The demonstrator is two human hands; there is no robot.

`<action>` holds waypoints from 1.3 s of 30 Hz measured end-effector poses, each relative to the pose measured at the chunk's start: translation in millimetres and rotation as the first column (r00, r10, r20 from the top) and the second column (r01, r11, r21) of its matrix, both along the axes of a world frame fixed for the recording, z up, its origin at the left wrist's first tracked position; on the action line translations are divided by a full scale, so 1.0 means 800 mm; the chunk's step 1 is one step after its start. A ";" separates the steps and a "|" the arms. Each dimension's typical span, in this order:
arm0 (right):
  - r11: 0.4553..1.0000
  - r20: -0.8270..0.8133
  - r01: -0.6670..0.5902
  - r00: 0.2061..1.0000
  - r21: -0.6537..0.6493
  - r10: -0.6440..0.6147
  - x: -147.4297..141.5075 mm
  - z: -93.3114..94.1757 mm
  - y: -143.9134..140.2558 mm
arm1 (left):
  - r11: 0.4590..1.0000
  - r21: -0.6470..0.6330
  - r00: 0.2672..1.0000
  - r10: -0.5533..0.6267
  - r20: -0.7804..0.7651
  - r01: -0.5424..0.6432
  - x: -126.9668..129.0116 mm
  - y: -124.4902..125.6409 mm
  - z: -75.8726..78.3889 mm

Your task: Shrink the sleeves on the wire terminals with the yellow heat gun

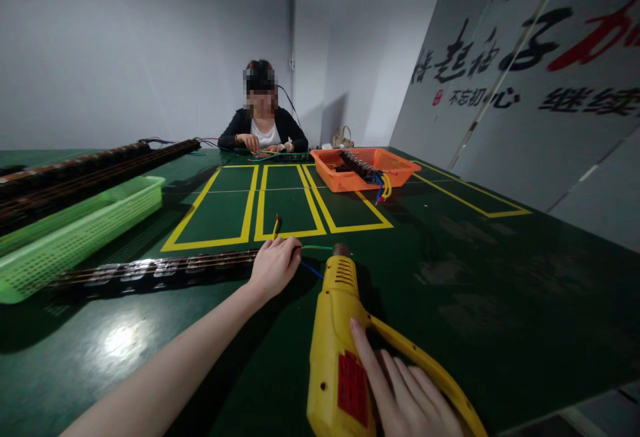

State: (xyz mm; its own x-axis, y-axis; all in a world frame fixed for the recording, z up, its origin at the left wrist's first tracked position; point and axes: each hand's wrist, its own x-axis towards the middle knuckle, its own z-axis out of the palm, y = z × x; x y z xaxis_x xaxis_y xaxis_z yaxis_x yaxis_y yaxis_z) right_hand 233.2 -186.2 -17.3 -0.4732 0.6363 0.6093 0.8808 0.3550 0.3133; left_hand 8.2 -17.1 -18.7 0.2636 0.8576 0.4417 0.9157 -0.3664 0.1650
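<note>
My right hand (405, 384) is wrapped round the handle of a yellow heat gun (340, 317), with the index finger lying along its body. The metal nozzle points away from me, close to a green wire (317, 247). My left hand (277, 265) is closed over the right end of a long dark strip assembly with wires (165, 270), which lies on the table. Yellow, green and blue wire ends stick out around the fingers. What exactly the left fingertips pinch is partly hidden.
A light green basket (100, 217) at the left bears long dark strips (100, 174). An orange basket (345, 180) holds another wired strip. Across the green table (480, 304), marked with yellow tape rectangles, a co-worker (265, 117) handles wires.
</note>
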 end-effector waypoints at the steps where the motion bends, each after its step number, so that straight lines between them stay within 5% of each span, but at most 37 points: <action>1: 1.000 -0.006 -0.010 1.000 0.017 0.010 -0.003 0.000 0.000 | 1.000 -0.002 1.000 0.000 -0.003 0.000 0.000 0.000 0.000; 12: 0.994 -0.193 0.027 0.981 0.106 -0.006 -0.067 -0.028 0.004 | 1.000 0.001 0.999 -0.014 0.043 0.014 0.000 0.000 0.000; 17: 0.998 -0.134 -0.003 0.991 0.055 0.011 -0.068 -0.015 0.003 | 1.000 -0.007 0.998 -0.019 0.059 0.020 -0.001 -0.001 0.000; 23: 0.995 -0.187 0.060 0.981 0.084 -0.043 -0.069 -0.028 0.004 | 0.999 0.002 0.997 -0.032 0.066 0.032 -0.002 0.001 -0.002; 32: 0.998 -0.063 -0.051 0.997 0.025 0.052 -0.028 0.003 0.008 | 0.999 0.020 0.997 -0.036 0.074 0.035 -0.003 0.004 -0.006; 39: 0.999 0.018 -0.027 0.999 -0.038 0.027 0.010 -0.008 0.006 | 0.999 0.023 0.995 -0.046 0.093 0.044 -0.003 0.002 -0.003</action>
